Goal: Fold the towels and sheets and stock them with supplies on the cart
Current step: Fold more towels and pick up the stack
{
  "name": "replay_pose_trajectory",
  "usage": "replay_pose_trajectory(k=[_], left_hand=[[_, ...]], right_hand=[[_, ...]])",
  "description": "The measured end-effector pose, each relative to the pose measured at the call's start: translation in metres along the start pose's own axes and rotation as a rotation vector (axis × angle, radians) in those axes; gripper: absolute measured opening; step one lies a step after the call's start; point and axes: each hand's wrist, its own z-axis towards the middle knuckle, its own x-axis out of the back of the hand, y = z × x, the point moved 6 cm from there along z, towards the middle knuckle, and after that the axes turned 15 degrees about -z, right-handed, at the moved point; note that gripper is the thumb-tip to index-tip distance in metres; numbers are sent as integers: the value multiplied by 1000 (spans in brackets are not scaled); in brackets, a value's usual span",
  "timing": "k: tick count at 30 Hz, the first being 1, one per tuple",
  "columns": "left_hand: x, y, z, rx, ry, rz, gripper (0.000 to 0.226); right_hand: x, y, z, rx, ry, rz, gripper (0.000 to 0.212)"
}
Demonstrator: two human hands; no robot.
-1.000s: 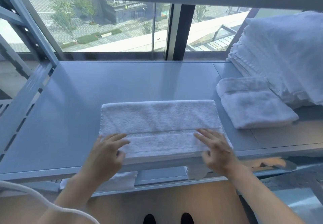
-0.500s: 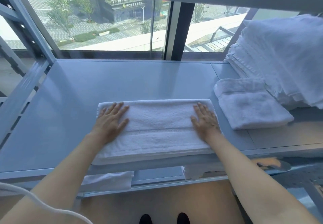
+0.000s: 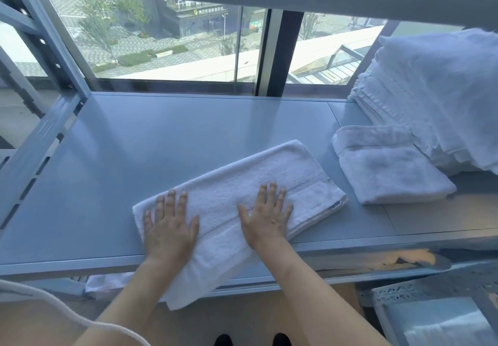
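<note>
A folded white towel [image 3: 237, 200] lies skewed across the centre of the frame on the grey shelf [image 3: 161, 140], its far end angled toward the upper right and its near end hanging over the shelf's front edge at lower centre. Both hands lie flat on it with straight, spread fingers, palms down, gripping nothing. The left hand [image 3: 168, 229] presses the near-left part of the towel, just inside its left edge. The right hand [image 3: 266, 216] rests on the middle, beside a woven band that runs along the towel's length. The two hands are near each other but apart.

To the right, a smaller folded towel [image 3: 388, 170] lies on the same shelf, close to the first one's far corner without touching it. Behind it, at the right edge of the frame, a tall stack [image 3: 436, 97] of white linen leans over the small towel's far side.

A window [image 3: 167, 46] fills the top of the frame behind the shelf. A white cord [image 3: 67, 316] curves across the lower left corner. Two dark shoe tips [image 3: 253, 340] show at the bottom centre.
</note>
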Motion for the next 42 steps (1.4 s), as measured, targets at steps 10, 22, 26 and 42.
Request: replay_pose_trajectory(k=[10, 22, 26, 42], left_hand=[[-1, 45, 4, -338, -153, -81, 68], [-32, 45, 13, -450, -251, -40, 76], [-33, 46, -21, -472, -256, -82, 71], [-31, 51, -77, -601, -73, 115, 97]], right_hand=[[6, 6, 16, 769, 155, -189, 84], [21, 22, 11, 824, 164, -142, 89], [13, 36, -18, 825, 146, -93, 87], [-9, 50, -49, 938, 228, -277, 104]])
